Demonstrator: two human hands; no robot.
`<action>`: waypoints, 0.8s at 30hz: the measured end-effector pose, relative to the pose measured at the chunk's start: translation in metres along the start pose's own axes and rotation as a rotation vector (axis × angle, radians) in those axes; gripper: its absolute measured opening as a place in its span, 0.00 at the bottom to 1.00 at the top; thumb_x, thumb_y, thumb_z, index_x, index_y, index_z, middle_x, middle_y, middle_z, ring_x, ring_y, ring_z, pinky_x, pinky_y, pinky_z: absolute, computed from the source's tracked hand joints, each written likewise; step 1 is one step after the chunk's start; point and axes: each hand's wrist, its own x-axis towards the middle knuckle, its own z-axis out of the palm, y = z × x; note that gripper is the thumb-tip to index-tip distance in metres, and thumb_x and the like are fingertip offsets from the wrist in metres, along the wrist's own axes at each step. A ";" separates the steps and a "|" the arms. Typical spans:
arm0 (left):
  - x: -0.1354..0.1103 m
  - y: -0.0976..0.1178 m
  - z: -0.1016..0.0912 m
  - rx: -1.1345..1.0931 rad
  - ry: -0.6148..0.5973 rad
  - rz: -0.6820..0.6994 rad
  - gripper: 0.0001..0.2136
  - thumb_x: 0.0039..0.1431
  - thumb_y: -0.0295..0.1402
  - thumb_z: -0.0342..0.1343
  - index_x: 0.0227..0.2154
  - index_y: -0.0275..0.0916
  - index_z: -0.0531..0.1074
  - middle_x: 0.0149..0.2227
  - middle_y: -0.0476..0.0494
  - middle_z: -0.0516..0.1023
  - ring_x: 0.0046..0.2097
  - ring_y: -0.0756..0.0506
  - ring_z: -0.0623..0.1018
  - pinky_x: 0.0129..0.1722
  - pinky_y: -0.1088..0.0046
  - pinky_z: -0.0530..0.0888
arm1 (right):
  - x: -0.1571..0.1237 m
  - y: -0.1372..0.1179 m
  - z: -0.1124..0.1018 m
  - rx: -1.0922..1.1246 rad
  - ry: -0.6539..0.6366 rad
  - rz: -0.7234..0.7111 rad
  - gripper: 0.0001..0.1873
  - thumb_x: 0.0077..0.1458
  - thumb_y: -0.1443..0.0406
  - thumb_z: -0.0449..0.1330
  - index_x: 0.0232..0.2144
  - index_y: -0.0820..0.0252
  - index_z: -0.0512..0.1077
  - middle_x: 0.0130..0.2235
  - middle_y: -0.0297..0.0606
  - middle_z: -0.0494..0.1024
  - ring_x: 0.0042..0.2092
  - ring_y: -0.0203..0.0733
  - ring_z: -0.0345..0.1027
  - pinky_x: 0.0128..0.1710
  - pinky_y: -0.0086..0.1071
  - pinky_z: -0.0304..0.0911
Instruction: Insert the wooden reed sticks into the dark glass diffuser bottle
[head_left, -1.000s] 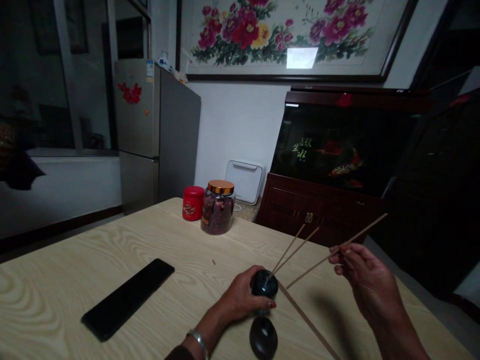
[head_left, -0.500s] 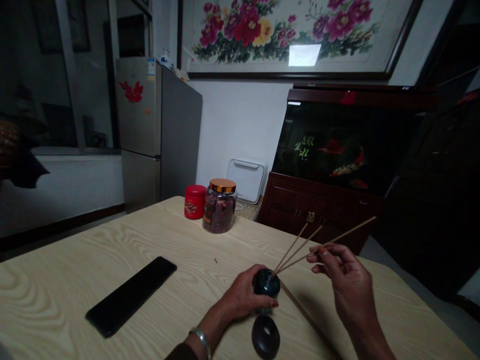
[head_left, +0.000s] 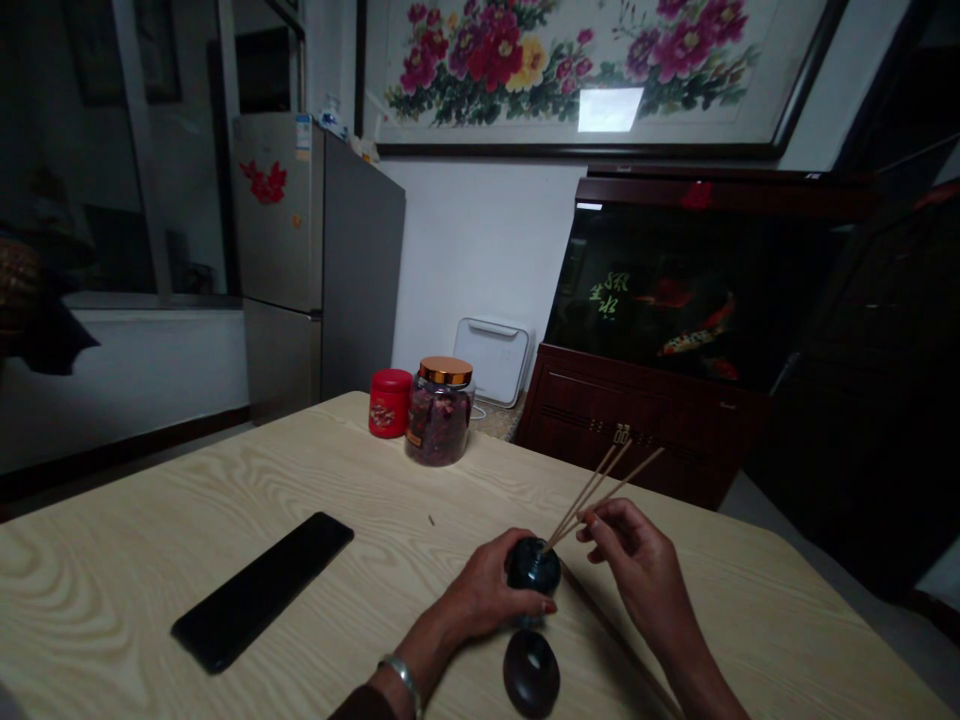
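Observation:
My left hand (head_left: 491, 585) is wrapped round a small dark glass bottle (head_left: 536, 566) standing on the table. Several thin wooden sticks (head_left: 595, 482) lean up and to the right out of its mouth. Between thumb and fingertips, my right hand (head_left: 630, 550) pinches one diffuser stick (head_left: 637, 468), whose lower end is at the bottle's mouth. Just in front of the bottle lies a dark, shiny oval object (head_left: 531, 675). A long thin brown strip (head_left: 619, 640) runs from beside the bottle towards me, under my right forearm.
On the wood-grain table (head_left: 360, 640) lies a flat black rectangular slab (head_left: 266, 590) at left. A red canister (head_left: 390, 404) and a copper-lidded jar (head_left: 439, 415) of dried flowers stand at the back. Beyond are a fridge (head_left: 277, 220) and a fish tank (head_left: 675, 290).
My right hand has moved left and down with its stick, closer to the bottle. The stick stands steeper, nearer the others. My left hand and the bottle have stayed put.

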 end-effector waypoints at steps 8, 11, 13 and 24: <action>0.001 -0.001 0.001 -0.014 -0.003 0.002 0.32 0.38 0.38 0.71 0.49 0.36 0.70 0.41 0.47 0.76 0.43 0.43 0.73 0.48 0.69 0.69 | -0.001 0.006 0.005 -0.123 -0.116 0.005 0.15 0.58 0.52 0.55 0.33 0.58 0.68 0.32 0.36 0.75 0.34 0.43 0.72 0.32 0.33 0.65; 0.001 0.001 0.001 -0.027 -0.007 -0.013 0.31 0.38 0.37 0.71 0.49 0.37 0.71 0.41 0.47 0.76 0.43 0.44 0.73 0.47 0.70 0.69 | 0.001 0.002 -0.006 -0.226 -0.202 0.009 0.14 0.59 0.54 0.53 0.32 0.58 0.68 0.30 0.34 0.74 0.32 0.41 0.71 0.31 0.32 0.63; 0.001 0.001 0.001 -0.025 0.000 -0.013 0.31 0.38 0.37 0.71 0.48 0.37 0.71 0.42 0.47 0.77 0.43 0.44 0.73 0.46 0.71 0.68 | 0.002 0.004 -0.018 -0.393 -0.293 0.024 0.11 0.58 0.58 0.53 0.30 0.58 0.69 0.29 0.34 0.75 0.32 0.40 0.70 0.32 0.31 0.62; 0.000 0.000 0.000 0.011 0.007 0.000 0.31 0.38 0.36 0.71 0.49 0.38 0.71 0.42 0.47 0.77 0.43 0.44 0.73 0.46 0.71 0.68 | -0.009 0.062 -0.032 -1.179 -0.563 0.157 0.13 0.45 0.69 0.56 0.35 0.61 0.75 0.39 0.49 0.79 0.41 0.52 0.72 0.36 0.35 0.55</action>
